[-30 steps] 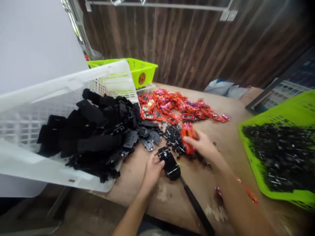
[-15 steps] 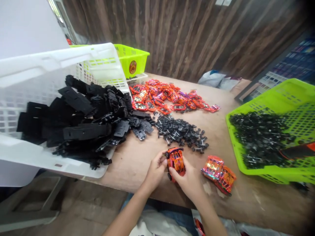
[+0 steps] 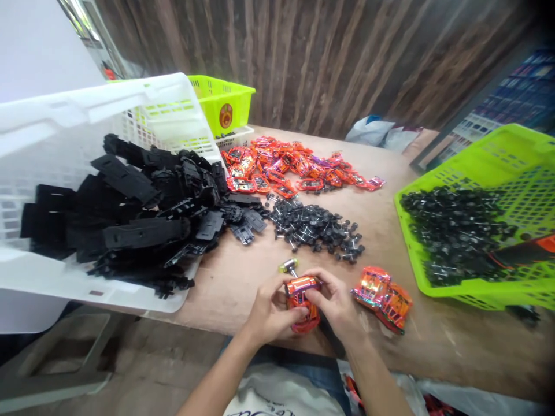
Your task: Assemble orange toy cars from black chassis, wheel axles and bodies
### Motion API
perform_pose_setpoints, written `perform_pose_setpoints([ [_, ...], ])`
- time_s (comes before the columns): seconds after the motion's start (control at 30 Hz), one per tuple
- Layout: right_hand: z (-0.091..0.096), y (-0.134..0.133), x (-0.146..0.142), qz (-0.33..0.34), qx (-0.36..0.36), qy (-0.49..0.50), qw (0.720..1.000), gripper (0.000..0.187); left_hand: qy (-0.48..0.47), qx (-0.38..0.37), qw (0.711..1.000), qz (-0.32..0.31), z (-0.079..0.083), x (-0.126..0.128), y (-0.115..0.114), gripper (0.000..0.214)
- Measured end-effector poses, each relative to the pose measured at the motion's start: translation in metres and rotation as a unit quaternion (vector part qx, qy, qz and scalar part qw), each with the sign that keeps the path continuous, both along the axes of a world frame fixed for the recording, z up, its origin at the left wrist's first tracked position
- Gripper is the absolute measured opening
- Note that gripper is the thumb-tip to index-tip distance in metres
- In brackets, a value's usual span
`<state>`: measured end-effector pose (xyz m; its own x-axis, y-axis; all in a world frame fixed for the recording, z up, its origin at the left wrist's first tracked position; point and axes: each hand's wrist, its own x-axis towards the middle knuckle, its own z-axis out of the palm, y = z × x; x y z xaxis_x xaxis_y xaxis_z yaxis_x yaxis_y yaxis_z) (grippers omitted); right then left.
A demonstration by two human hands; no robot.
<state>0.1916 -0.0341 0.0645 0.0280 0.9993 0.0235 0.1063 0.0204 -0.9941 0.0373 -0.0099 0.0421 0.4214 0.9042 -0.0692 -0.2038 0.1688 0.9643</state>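
Between both hands, close to the table's front edge, is a shiny orange toy car. My left hand grips its left side with the thumb lying across it. My right hand closes round the right side, thumb pressing on top. Just beyond the fingers shows the yellow-green head of a small hammer; the hands and car hide much of its handle. Two more orange toy cars lie together to the right of my right hand. The held car's underside is hidden.
A tipped white basket spills black chassis parts at left. Orange car shells are heaped behind a pile of black wheel axles. A green basket at right holds wheel axles and a black-and-orange tool.
The toy car has been turned and tilted, with both hands regripping it. The hammer head now shows beyond it. The whole view has shifted slightly.
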Motion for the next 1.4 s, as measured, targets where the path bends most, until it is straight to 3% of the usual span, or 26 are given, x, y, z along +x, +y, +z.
perform_pose_setpoints([
  [0.1, -0.001, 0.001, -0.015, 0.037, -0.024, -0.070, 0.997, 0.035, -0.033, -0.012, 0.998, 0.056, -0.007, -0.019, 0.005, 0.045],
  [0.17, -0.007, 0.002, -0.026, 0.035, -0.017, -0.170, 0.985, 0.038, -0.028, 0.000, 0.995, 0.097, -0.015, -0.032, 0.012, 0.050],
  [0.27, -0.018, 0.003, -0.041, 0.043, 0.052, -0.330, 0.942, 0.028, 0.052, 0.026, 0.989, 0.139, -0.029, -0.044, 0.022, 0.054],
  [0.33, -0.025, 0.004, -0.046, 0.070, 0.077, -0.372, 0.922, 0.027, 0.091, 0.012, 0.987, 0.130, -0.036, -0.046, 0.025, 0.047],
  [0.47, -0.036, 0.014, -0.043, 0.028, -0.008, -0.314, 0.949, 0.020, 0.101, -0.011, 0.991, 0.085, -0.038, -0.043, 0.025, 0.036],
  [0.6, -0.040, 0.023, -0.036, -0.038, -0.072, -0.288, 0.954, 0.016, 0.109, -0.007, 0.992, 0.057, -0.033, -0.043, 0.026, 0.037],
  [0.77, -0.043, -0.005, -0.041, 0.001, 0.014, -0.298, 0.954, 0.017, 0.097, -0.023, 0.993, 0.061, -0.035, -0.042, 0.029, 0.019],
  [0.87, -0.049, -0.022, -0.047, -0.045, 0.077, -0.340, 0.936, 0.014, 0.084, -0.022, 0.995, 0.044, -0.036, -0.041, 0.029, 0.018],
  [0.93, -0.053, -0.023, -0.048, -0.063, 0.080, -0.326, 0.940, 0.010, 0.092, -0.021, 0.995, 0.039, -0.034, -0.043, 0.028, 0.019],
  [1.0, -0.054, -0.016, -0.042, -0.058, 0.032, -0.261, 0.963, 0.010, 0.094, -0.007, 0.995, 0.045, -0.030, -0.049, 0.026, 0.025],
  [1.07, -0.053, -0.007, -0.033, -0.019, -0.064, -0.145, 0.987, 0.016, 0.091, 0.039, 0.994, 0.046, -0.025, -0.058, 0.023, 0.056],
  [1.1, -0.052, -0.003, -0.028, 0.010, -0.114, -0.088, 0.990, 0.022, 0.093, 0.071, 0.992, 0.039, -0.024, -0.062, 0.022, 0.069],
  [1.17, -0.051, 0.003, -0.020, 0.048, -0.168, -0.038, 0.984, 0.034, 0.119, 0.135, 0.984, 0.018, -0.025, -0.067, 0.020, 0.066],
  [1.27, -0.047, 0.001, -0.018, 0.010, -0.099, -0.116, 0.988, 0.036, 0.224, 0.174, 0.959, 0.027, -0.034, -0.066, 0.021, 0.035],
  [1.33, -0.043, -0.006, -0.023, 0.015, -0.009, -0.185, 0.983, 0.031, 0.285, 0.172, 0.941, 0.062, -0.041, -0.063, 0.020, 0.041],
  [1.4, -0.041, -0.014, -0.029, 0.043, 0.066, -0.257, 0.963, 0.027, 0.284, 0.179, 0.940, 0.062, -0.045, -0.060, 0.020, 0.046],
])
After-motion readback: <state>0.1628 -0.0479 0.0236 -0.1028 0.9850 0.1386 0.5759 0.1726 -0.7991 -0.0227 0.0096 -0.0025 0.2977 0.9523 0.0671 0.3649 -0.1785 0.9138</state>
